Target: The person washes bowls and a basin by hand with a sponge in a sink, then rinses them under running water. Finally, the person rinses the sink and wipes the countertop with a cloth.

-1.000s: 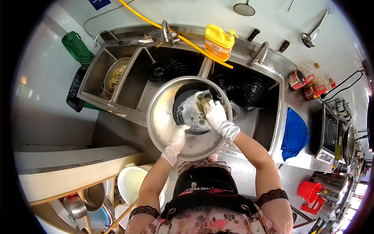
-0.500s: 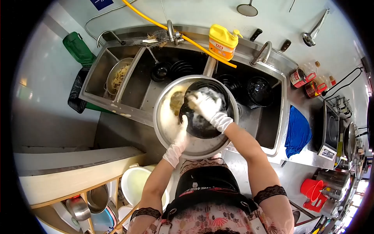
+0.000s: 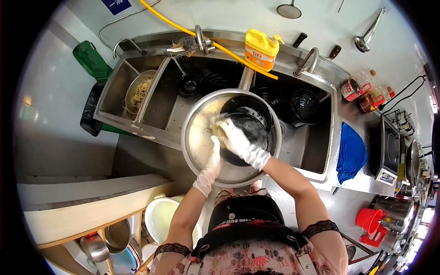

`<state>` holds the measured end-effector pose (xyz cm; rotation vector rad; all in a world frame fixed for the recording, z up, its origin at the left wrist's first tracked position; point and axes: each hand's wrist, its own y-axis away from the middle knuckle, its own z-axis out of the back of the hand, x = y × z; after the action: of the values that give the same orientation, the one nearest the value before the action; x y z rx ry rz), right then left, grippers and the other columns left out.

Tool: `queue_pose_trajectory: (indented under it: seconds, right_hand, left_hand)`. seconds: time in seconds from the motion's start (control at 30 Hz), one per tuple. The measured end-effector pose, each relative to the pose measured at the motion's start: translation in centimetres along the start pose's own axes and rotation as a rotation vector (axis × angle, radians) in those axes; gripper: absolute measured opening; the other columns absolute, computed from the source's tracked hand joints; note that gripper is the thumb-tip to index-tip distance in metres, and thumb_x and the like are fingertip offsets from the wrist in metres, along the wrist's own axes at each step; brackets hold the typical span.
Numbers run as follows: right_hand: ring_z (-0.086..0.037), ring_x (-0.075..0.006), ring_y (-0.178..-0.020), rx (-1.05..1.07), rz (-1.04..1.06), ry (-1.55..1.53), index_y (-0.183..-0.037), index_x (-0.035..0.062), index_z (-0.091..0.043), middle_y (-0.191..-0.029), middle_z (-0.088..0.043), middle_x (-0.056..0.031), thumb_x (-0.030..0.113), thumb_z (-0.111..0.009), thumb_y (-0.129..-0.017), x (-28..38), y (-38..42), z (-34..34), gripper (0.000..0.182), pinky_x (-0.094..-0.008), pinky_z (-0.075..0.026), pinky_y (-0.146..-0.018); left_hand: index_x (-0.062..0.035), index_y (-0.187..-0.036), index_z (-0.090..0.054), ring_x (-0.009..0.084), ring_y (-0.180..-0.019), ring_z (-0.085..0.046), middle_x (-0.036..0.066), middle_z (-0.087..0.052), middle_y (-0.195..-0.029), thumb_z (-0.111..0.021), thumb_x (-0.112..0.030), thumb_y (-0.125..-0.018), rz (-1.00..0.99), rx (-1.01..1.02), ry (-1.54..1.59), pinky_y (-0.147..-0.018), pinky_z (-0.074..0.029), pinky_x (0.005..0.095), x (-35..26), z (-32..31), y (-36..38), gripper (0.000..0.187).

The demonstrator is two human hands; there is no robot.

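A wide steel basin (image 3: pixel 186 151) with pale, foamy liquid rests over the front edge of the sinks. Inside it are black bowls (image 3: pixel 250 127) with suds on their surfaces. My left hand (image 3: pixel 212 161), in a white glove, grips the near left rim of a black bowl, its thumb upright at the edge. Over the bowl's left side is my gloved right hand (image 3: pixel 236 140), its fingers curled and smeared by motion. Something yellowish shows at those fingertips, too blurred to name.
Several black bowls (image 3: pixel 306 106) stand in the right sink. A black ladle (image 3: pixel 189 85) lies in the middle one. Behind are a yellow detergent jug (image 3: pixel 260 50), a yellow hose (image 3: pixel 229 51) and taps (image 3: pixel 308 63). A white bucket (image 3: pixel 160 217) stands below left.
My right hand has swept left and slightly down, from over the bowl's middle to its left side. The dark bowl surface shows more now. My left hand stays at the rim.
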<state>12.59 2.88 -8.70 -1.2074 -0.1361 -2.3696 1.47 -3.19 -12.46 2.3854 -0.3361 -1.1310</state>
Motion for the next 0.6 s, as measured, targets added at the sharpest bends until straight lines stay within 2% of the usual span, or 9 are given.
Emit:
queue_pose_trajectory:
  seconds: [0.03, 0.17, 0.2, 0.3, 0.37, 0.43, 0.47, 0.53, 0.6]
  right_hand:
    - [-0.056, -0.0358, -0.095, -0.184, 0.28, 0.214, -0.118, 0.005, -0.048, -0.106, -0.051, -0.0186, 0.008, -0.06, -0.077, -1.5, -1.1, 0.1, 0.043, -0.0414, -0.05, -0.077]
    - [-0.054, -0.0291, -0.103, 0.0, 0.084, 0.743, -0.12, 0.0033, -0.049, -0.117, -0.049, -0.0158, 0.008, -0.054, -0.078, -5.2, -1.4, 3.3, 0.043, -0.0346, -0.049, -0.082]
    - [-0.054, -0.0281, -0.1, -0.101, 0.175, 0.872, -0.12, 0.0007, -0.049, -0.115, -0.05, -0.0149, 0.01, -0.051, -0.079, -6.5, -0.6, 3.5, 0.041, -0.0328, -0.049, -0.08]
    - [-0.053, -0.0298, -0.102, 0.128, -0.006, 0.962, -0.115, -0.0011, -0.053, -0.11, -0.054, -0.0168, 0.012, -0.05, -0.082, -6.3, 3.6, 3.1, 0.036, -0.0355, -0.047, -0.085]
    - [-0.054, -0.0324, -0.105, 0.538, -0.03, 0.823, -0.12, -0.0059, -0.05, -0.113, -0.055, -0.022, 0.026, -0.053, -0.083, -3.9, 5.2, 3.1, 0.048, -0.0382, -0.045, -0.089]
    - [-0.051, -0.0383, -0.107, 0.43, -0.018, 0.241, -0.122, -0.01, -0.046, -0.116, -0.053, -0.0264, 0.044, -0.056, -0.083, -1.0, 5.5, 2.5, 0.067, -0.0413, -0.042, -0.092]
    - [-0.052, -0.041, -0.102, 0.286, 0.129, 0.241, -0.122, -0.0104, -0.045, -0.12, -0.05, -0.0282, 0.053, -0.054, -0.083, -0.1, 5.8, 2.0, 0.075, -0.0436, -0.041, -0.094]
    - [-0.054, -0.036, -0.099, 0.279, 0.179, 0.242, -0.116, -0.0051, -0.05, -0.111, -0.055, -0.0224, 0.04, -0.06, -0.081, 0.6, 5.1, 2.1, 0.057, -0.0417, -0.044, -0.089]
    - [-0.057, -0.0328, -0.094, 0.293, 0.18, 0.209, -0.109, 0.0028, -0.054, -0.097, -0.058, -0.0148, 0.026, -0.069, -0.074, 1.2, 4.5, 4.4, 0.044, -0.0392, -0.048, -0.082]
  left_hand:
    - [-0.0087, -0.142, -0.032, 0.0189, -0.129, -0.036, 0.005, -0.039, -0.142, -0.049, -0.058, -0.088, 0.041, 0.048, 0.114, -0.108, -0.028, 0.0333, 0.2, 0.7, 0.1, 0.075]
    - [-0.0051, -0.141, -0.033, 0.019, -0.127, -0.038, 0.005, -0.038, -0.143, -0.048, -0.055, -0.091, -0.047, -0.038, -0.047, -0.109, -0.027, 0.0321, -1.2, -0.6, 1.4, 0.072]
    - [-0.0047, -0.14, -0.034, 0.0191, -0.127, -0.038, 0.005, -0.039, -0.141, -0.048, -0.055, -0.09, -0.042, -0.056, -0.043, -0.109, -0.027, 0.032, -1.6, -0.9, 1.8, 0.073]
    - [-0.0041, -0.139, -0.035, 0.0192, -0.126, -0.04, 0.006, -0.042, -0.139, -0.048, -0.057, -0.09, -0.058, -0.063, -0.086, -0.108, -0.03, 0.0324, -1.2, -0.6, 1.6, 0.073]
    - [-0.0039, -0.138, -0.037, 0.0192, -0.124, -0.041, 0.007, -0.043, -0.138, -0.048, -0.058, -0.089, -0.087, -0.048, -0.138, -0.107, -0.032, 0.0329, -0.9, -0.7, 1.4, 0.074]
    - [-0.0049, -0.135, -0.04, 0.019, -0.122, -0.043, 0.007, -0.044, -0.136, -0.047, -0.059, -0.089, 0.03, 0.005, -0.063, -0.103, -0.036, 0.0332, -0.8, -1.2, 1.1, 0.072]
    - [-0.0066, -0.132, -0.043, 0.0222, -0.119, -0.045, 0.007, -0.045, -0.134, -0.046, -0.062, -0.088, 0.06, -0.053, 0.017, -0.1, -0.04, 0.04, -0.9, -2.1, 1.4, 0.07]
    - [-0.0077, -0.132, -0.043, 0.0267, -0.117, -0.046, 0.008, -0.047, -0.131, -0.044, -0.064, -0.087, 0.219, -0.15, 0.063, -0.099, -0.04, 0.0485, -1.3, -1.2, 0.8, 0.072]
    - [-0.0078, -0.142, -0.032, 0.0281, -0.126, -0.038, 0.01, -0.038, -0.141, -0.049, -0.037, -0.095, 0.23, 0.036, 0.038, -0.103, -0.035, 0.0463, -3.9, -1.5, 2.4, 0.058]
